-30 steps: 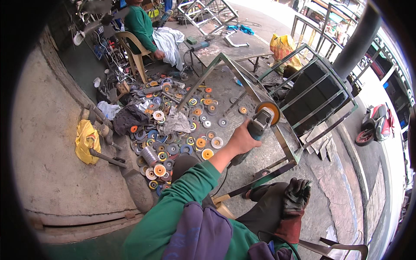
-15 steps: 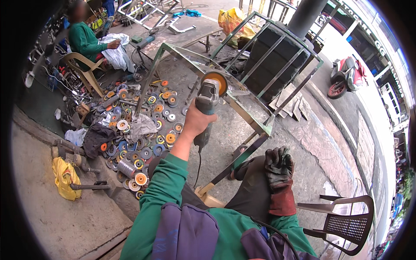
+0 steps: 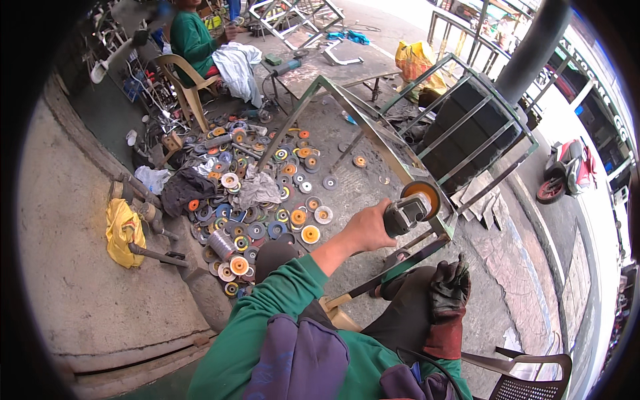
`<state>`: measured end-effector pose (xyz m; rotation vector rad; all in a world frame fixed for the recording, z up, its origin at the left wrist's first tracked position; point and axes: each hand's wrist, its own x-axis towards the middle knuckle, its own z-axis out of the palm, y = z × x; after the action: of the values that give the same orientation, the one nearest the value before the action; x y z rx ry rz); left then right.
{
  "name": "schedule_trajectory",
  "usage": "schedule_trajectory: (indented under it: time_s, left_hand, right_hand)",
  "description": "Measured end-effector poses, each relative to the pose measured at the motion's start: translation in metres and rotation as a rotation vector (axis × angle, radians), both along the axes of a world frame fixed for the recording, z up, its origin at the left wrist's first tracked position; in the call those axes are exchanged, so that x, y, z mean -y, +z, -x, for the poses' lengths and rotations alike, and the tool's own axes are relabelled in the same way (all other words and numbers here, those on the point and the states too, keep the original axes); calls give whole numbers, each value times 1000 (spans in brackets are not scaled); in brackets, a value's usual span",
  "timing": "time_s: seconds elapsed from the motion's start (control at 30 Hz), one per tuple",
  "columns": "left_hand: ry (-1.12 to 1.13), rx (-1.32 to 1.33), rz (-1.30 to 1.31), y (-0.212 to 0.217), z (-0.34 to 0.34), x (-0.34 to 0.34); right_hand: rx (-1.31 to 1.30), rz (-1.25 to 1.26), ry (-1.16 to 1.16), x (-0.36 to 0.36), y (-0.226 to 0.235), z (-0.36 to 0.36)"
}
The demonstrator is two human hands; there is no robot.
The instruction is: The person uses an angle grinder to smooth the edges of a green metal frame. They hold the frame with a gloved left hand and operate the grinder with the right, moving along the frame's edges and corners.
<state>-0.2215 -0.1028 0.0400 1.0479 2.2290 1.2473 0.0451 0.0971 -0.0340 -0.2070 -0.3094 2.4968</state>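
Note:
My bare left hand (image 3: 371,225) is closed around an angle grinder (image 3: 404,217) with an orange disc (image 3: 423,198). The disc is at the near right part of a green-grey metal frame (image 3: 373,137); whether it touches the metal I cannot tell. My right hand (image 3: 450,288), in a dark work glove with a red cuff (image 3: 445,333), lies by my right thigh. Its fingers are loosely bent and apart, with nothing seen in them.
Many used grinding discs (image 3: 257,230) lie heaped at left by a yellow bag (image 3: 125,233). A co-worker in green (image 3: 193,43) sits on a tan chair (image 3: 180,73). Another grinder (image 3: 287,67) rests on a low table (image 3: 333,77). A brown chair (image 3: 533,383) stands at right.
My left hand has carried the grinder right and nearer, from over the frame's middle to its near right corner. My view has turned left. The gloved hand's fingers have opened slightly.

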Motion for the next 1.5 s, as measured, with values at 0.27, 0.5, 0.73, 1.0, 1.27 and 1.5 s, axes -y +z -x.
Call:
schedule_trajectory:
  time_s: [0.27,0.5,0.73,1.0,1.27,1.5]
  left_hand:
    - [108,21,-42,13,2,-2]
    - [72,34,-19,-4,3,0]
    - [232,107,-190,0,31,-3]
    - [44,-34,-21,9,15,2]
    - [236,43,-108,1,29,3]
    - [5,-1,11,-7,-7,7]
  right_hand:
    - [82,-7,-79,-5,-4,-6]
    - [140,-5,-72,-8,-7,-2]
    - [208,-351,-20,-12,-15,-7]
    - [176,-207,23,-13,-22,-2]
    - [115,-37,3,-5,1,8]
    - [241,-78,-81,10,14,5]
